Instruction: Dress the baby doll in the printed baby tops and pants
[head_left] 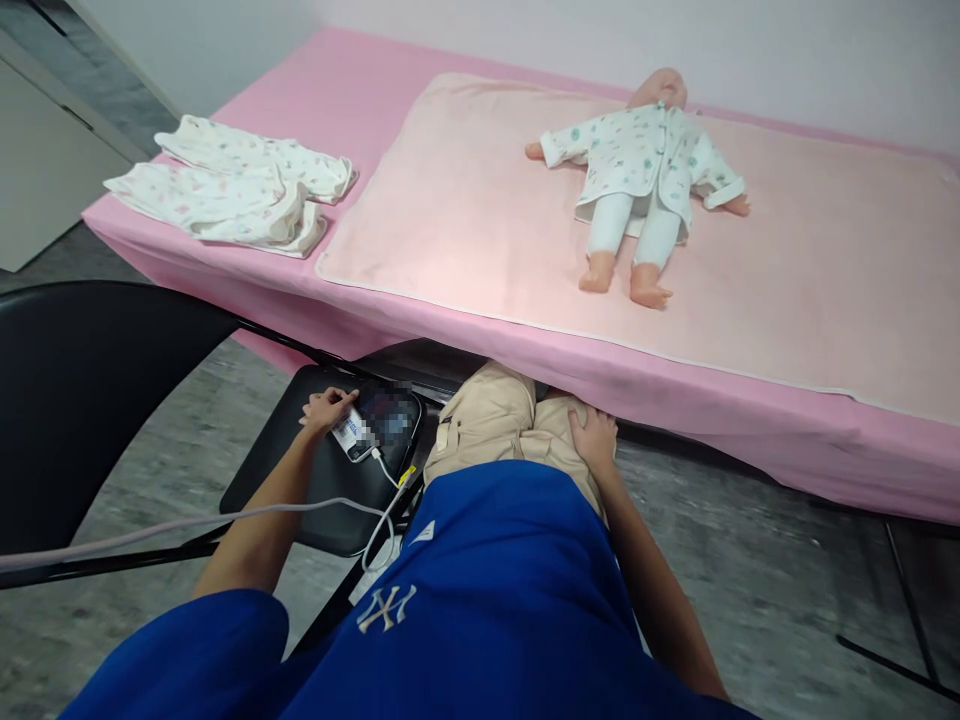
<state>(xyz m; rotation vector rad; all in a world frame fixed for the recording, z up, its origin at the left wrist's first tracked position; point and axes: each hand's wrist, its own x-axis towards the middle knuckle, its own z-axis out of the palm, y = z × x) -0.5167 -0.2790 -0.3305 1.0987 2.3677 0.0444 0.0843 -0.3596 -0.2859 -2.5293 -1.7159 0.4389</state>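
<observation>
My left hand [328, 408] is over the black chair seat at my left, its fingers curled at the upper end of a small white device [349, 432]. A white cable [386, 470] is plugged into the device's near end. Right beside it on the seat lies a dark flat thing [390, 412], partly blurred out. My right hand [596, 438] lies flat on my right thigh, fingers stretched out and holding nothing. On the table in front, a baby doll [634, 175] lies on its back in a white patterned jacket and pale leggings.
A pink-covered table [315, 90] spans the view, with a pale pink mat [465, 200] under the doll. Folded white printed baby clothes [225, 190] lie at its left end. The black folding chair [262, 470] stands at my left, with the cable crossing it.
</observation>
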